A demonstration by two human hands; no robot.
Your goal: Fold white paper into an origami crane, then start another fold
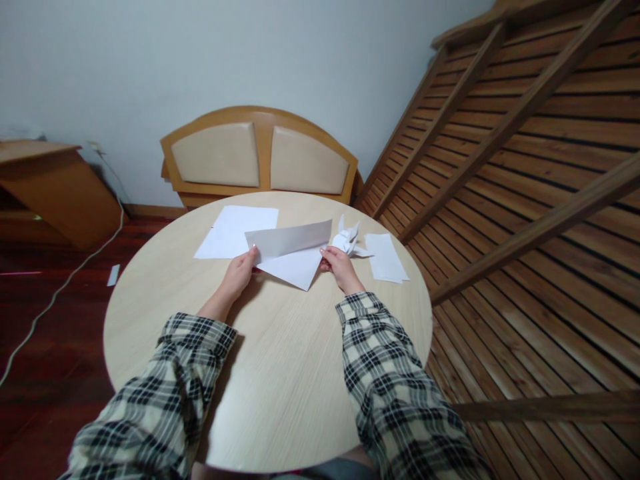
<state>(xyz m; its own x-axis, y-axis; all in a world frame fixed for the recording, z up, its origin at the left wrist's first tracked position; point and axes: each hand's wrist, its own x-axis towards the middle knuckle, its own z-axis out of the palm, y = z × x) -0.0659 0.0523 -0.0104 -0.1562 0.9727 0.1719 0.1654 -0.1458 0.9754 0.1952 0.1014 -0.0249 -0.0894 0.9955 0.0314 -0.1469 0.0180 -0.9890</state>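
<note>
A folded sheet of white paper (293, 257) is held between both hands above the round table. My left hand (241, 272) pinches its left side, thumb on top. The right side is gripped by my right hand (341, 265), with its fingers closed on the edge. One flap of the sheet stands up at the back, and a pointed part hangs toward me. Right behind my right hand lies a folded white paper figure (349, 238) with pointed ends. Flat white sheets (235, 227) rest at the back left, partly covered by the held sheet.
Narrow white paper strips (386, 259) lie at the right of the round wooden table (270, 373). A padded headboard (260, 157) stands behind it. Wooden slats (525, 200) lean on the right. A white cable (75, 273) runs across the floor beside a cabinet (55, 193).
</note>
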